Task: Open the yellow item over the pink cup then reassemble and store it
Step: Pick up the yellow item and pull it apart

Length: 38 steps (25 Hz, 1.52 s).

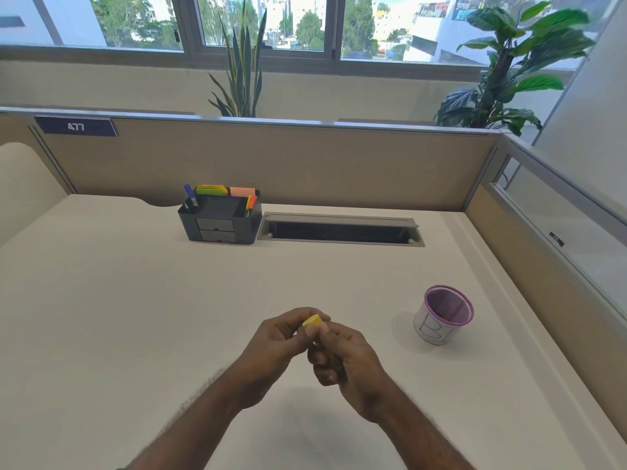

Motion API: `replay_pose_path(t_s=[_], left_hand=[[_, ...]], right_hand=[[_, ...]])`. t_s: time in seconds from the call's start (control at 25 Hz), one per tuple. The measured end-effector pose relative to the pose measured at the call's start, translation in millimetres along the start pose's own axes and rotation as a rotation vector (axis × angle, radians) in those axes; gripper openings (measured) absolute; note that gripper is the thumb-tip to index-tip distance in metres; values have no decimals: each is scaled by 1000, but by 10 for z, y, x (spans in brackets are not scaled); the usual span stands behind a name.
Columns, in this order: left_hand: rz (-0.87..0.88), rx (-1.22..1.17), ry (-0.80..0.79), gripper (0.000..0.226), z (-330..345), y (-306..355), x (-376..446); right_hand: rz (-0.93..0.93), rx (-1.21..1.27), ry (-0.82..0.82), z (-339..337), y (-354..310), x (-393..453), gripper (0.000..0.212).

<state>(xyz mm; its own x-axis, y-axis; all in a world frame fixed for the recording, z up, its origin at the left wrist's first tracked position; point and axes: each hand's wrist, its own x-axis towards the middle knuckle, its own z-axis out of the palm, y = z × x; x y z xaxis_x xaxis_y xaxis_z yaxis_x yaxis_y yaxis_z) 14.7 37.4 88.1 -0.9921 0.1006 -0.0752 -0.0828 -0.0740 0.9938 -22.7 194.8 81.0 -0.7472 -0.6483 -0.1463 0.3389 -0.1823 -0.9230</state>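
A small yellow item (312, 321) sits pinched between the fingertips of both hands above the white desk, near its front middle. My left hand (276, 340) holds it from the left, and my right hand (342, 356) grips it from the right and below. Most of the item is hidden by the fingers. The pink mesh cup (444, 313), wrapped in a white paper label with blue writing, stands upright on the desk to the right of the hands, well apart from them.
A black desk organiser (220, 218) with pens, markers and sticky notes stands at the back. A grey cable slot (339, 230) lies to its right. Beige partition walls close the desk at the back and right. Plants stand behind the partition.
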Motion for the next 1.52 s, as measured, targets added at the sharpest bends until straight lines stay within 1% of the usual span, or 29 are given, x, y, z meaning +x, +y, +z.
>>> replay_pose_path(t_s=[0.24,0.32,0.4,0.48,0.56,0.76,1.0,1.16,1.28,1.4,1.52], left_hand=[[14,63,-12,33,-23,55,-32],[-10,21,-10,36,-14,41,-41],[-29,-34,67,38,6,12,-40],[-30,-40,195,34,25,-10,-25],[-13,-16,250,28,31,-15,-9],[38,-3,226,31,48,-12,-15],[38,-64,261,34,82,-89,-15],[5,-78,273,36,83,-132,12],[-28,-120,344,42,70,-144,47],[-58,-188,428,39,-5,-178,107],[-81,-277,445,44,-103,-287,147]], right_hand=[[2,56,0,15,34,-8,36],[2,33,-3,16,32,2,37],[-31,-46,15,32,41,20,41],[-62,-114,46,49,55,32,34],[-91,-157,79,66,65,37,33],[-156,-254,141,82,79,25,28],[-169,-270,139,77,84,17,26],[-132,-286,127,40,114,26,23],[-95,-316,125,-10,170,46,16],[-41,-327,172,-75,263,54,23],[-4,-336,222,-143,344,50,23]])
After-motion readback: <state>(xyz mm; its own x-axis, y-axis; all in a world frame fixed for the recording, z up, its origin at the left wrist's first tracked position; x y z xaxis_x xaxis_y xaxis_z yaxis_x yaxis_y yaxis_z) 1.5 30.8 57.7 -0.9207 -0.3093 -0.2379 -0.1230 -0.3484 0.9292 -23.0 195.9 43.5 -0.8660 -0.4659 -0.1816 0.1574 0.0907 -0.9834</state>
